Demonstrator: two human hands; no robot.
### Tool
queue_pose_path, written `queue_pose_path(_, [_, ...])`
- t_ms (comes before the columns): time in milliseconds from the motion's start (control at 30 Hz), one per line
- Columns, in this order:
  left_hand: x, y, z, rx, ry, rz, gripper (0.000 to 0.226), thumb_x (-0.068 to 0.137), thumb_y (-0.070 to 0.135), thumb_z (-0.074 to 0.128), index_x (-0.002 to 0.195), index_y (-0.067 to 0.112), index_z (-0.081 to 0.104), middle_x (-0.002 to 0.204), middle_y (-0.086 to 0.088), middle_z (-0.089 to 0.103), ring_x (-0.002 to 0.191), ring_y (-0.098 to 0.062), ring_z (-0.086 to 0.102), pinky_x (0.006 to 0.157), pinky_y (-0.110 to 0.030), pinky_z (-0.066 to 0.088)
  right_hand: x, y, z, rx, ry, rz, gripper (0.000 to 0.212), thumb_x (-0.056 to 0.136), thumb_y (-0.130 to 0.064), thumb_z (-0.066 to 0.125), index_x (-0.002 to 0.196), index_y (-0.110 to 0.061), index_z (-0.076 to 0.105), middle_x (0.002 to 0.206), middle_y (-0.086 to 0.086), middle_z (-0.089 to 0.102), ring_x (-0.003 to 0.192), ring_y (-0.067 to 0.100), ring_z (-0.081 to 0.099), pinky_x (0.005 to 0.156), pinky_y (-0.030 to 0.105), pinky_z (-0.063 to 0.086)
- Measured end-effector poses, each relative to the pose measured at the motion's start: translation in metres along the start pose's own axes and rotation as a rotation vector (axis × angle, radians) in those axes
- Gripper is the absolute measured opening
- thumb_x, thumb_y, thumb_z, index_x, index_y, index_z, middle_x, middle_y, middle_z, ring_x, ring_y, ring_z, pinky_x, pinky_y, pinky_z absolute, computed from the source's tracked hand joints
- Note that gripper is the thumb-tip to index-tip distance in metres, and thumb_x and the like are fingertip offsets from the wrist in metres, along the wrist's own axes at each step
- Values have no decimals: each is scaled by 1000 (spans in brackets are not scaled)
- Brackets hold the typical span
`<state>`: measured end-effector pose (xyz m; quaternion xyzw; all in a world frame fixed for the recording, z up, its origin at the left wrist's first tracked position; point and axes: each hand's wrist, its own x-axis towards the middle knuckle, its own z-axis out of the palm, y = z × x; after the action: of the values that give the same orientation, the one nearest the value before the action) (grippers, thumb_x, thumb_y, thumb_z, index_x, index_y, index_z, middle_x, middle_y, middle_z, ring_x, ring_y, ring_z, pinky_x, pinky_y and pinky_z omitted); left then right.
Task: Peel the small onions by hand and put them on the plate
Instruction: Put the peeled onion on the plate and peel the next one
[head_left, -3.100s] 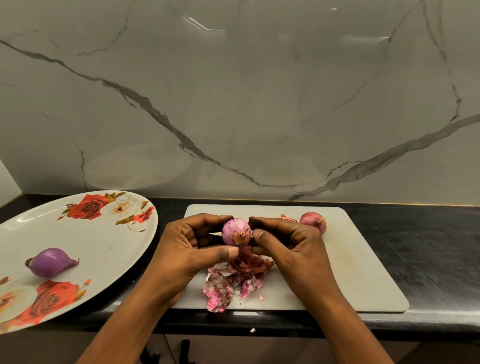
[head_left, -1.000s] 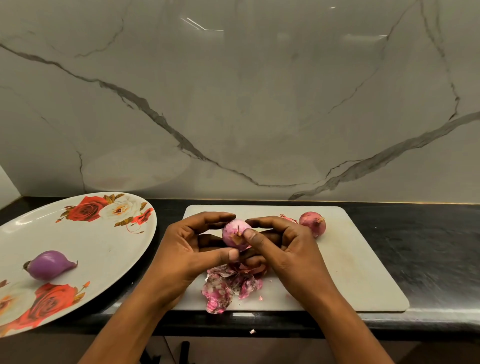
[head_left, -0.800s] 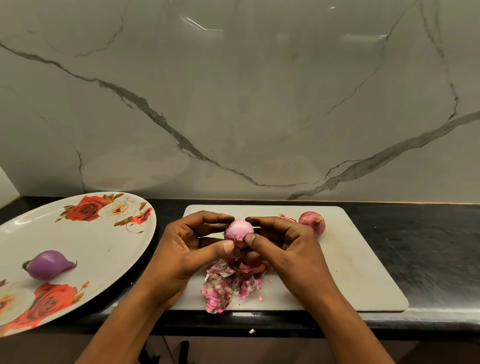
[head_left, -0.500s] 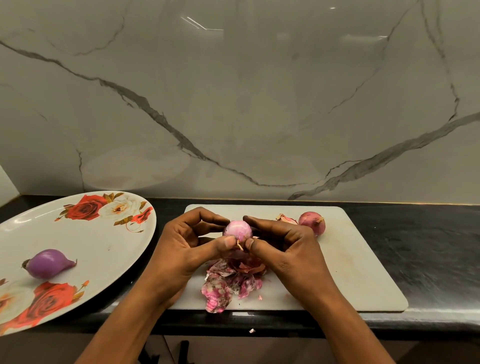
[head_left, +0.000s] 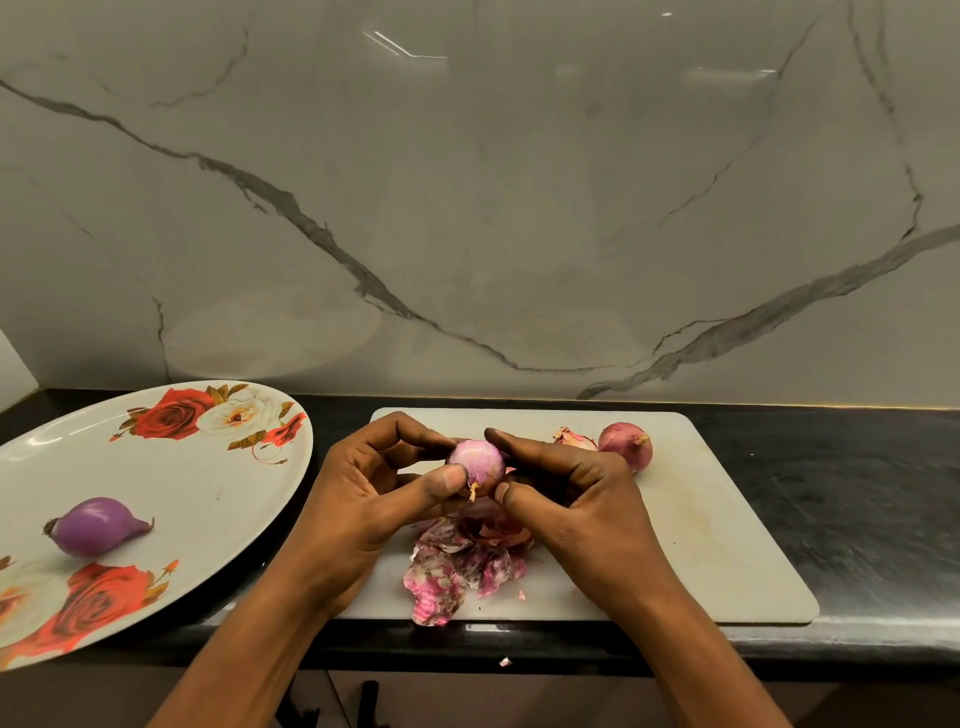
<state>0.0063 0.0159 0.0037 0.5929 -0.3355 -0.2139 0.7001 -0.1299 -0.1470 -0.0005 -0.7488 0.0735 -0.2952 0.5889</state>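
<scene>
- My left hand (head_left: 371, 501) is curled, its palm facing right; the thumb and forefinger pinch the small onion (head_left: 475, 460) from its left side.
- My right hand (head_left: 584, 501) shows its back to me, forefinger arched over the onion's top, thumb tip at its lower edge.
- My two thumb tips sit just beside each other.
- Both forearms are bare and angle inward from below.

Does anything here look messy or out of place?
Only minor mess: a tiny pink scrap of onion skin lies off the white cutting board, on the front edge of the black counter, and the pile of pink papery peels reaches the board's near edge. Nothing looks damaged.
</scene>
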Motion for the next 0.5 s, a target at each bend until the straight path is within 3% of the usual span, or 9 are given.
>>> queue_pose_path(100, [0, -1, 0, 5, -20, 12, 35, 80, 9, 79, 113, 20, 75, 117, -10, 76, 105, -29, 76, 84, -40, 65, 0, -1, 0, 18, -2, -4, 37, 92, -9, 78, 126, -24, 76, 117, -14, 79, 111, 3, 73, 93, 22, 59])
queue_pose_path(200, [0, -1, 0, -5, -57, 6, 48, 83, 4, 77, 129, 16, 72, 123, -7, 77, 105, -29, 77, 87, -38, 64, 1, -1, 0, 18, -7, -13, 38, 90, -10, 80, 125, -24, 76, 116, -12, 79, 111, 6, 74, 92, 25, 61])
queue_pose_path(400, [0, -1, 0, -8, -66, 12, 43, 82, 4, 75, 125, 8, 74, 119, -8, 79, 107, -28, 77, 87, -33, 64, -1, -1, 0, 26, -31, -47, 39, 85, -20, 83, 120, -36, 75, 109, -13, 81, 106, 18, 77, 88, 25, 62])
queue_pose_path(500, [0, 1, 1, -50, -55, 8, 41, 81, 4, 74, 122, 6, 74, 117, -9, 79, 108, -26, 77, 81, -30, 64, 0, 1, 0, -56, 0, -68, 45, 90, -3, 78, 124, -32, 75, 115, -15, 79, 111, 9, 74, 94, 26, 60])
